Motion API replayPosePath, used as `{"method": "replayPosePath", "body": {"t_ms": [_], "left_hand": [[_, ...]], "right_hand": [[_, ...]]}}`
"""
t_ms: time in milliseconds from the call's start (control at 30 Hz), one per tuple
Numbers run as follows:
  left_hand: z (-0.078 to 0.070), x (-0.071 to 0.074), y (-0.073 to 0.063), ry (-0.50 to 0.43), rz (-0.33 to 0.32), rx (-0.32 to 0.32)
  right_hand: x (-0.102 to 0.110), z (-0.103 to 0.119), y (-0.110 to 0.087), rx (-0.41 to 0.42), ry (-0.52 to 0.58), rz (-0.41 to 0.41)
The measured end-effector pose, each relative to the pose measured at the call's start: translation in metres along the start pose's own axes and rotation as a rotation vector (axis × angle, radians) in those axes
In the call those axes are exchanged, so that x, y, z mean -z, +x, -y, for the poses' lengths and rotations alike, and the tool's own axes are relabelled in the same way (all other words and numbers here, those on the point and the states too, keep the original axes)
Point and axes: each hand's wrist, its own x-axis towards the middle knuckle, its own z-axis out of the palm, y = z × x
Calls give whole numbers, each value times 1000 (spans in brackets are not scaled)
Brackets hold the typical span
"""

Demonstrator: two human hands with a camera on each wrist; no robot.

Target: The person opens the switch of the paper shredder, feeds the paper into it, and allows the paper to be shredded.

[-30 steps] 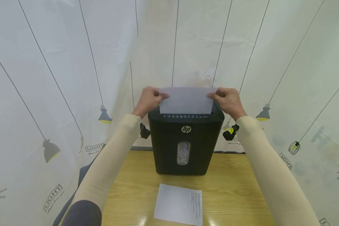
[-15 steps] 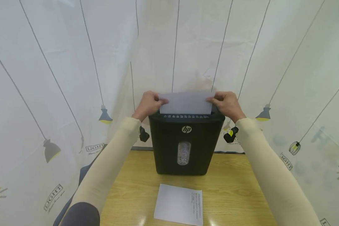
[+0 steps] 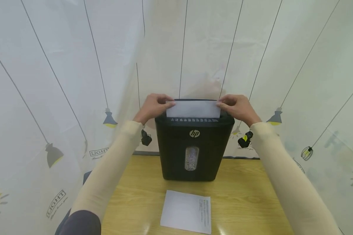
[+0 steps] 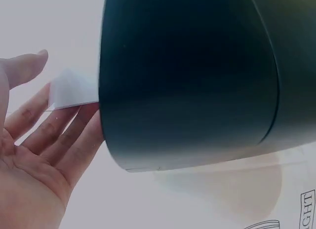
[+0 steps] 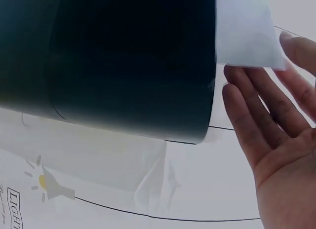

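A black HP paper shredder [image 3: 176,147] stands upright on the table, and a white sheet of paper [image 3: 193,109] sticks up out of its top slot. My left hand [image 3: 153,107] is at the sheet's left edge. In the left wrist view its thumb is apart from the paper [image 4: 74,88], and its fairly straight fingers [image 4: 79,145] lie behind it. My right hand [image 3: 237,106] is at the right edge. The right wrist view shows that thumb also off the paper [image 5: 247,31], with extended fingers [image 5: 247,120] close behind the sheet's corner. The sheet's lower part is hidden inside the shredder.
Another sheet with printed text [image 3: 185,210] lies on the wooden table [image 3: 241,192] in front of the shredder. Shreds show through the shredder's small window [image 3: 191,159]. A pale curtain [image 3: 206,49] with printed lamps hangs behind and at the sides.
The sheet has sunk further into the shredder, so less of it shows. Both hands came down with it, then spread slightly outward, and their thumbs and fingers have loosened from the paper.
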Motion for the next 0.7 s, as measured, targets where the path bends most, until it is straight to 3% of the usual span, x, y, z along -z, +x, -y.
{"method": "replayPosePath", "body": {"t_ms": [467, 700], "left_hand": [[-5, 2, -6, -27, 75, 9], [-5, -2, -13, -6, 92, 2]], "right_hand": [[1, 1, -3, 29, -20, 130], [0, 3, -12, 31, -104, 159]]}}
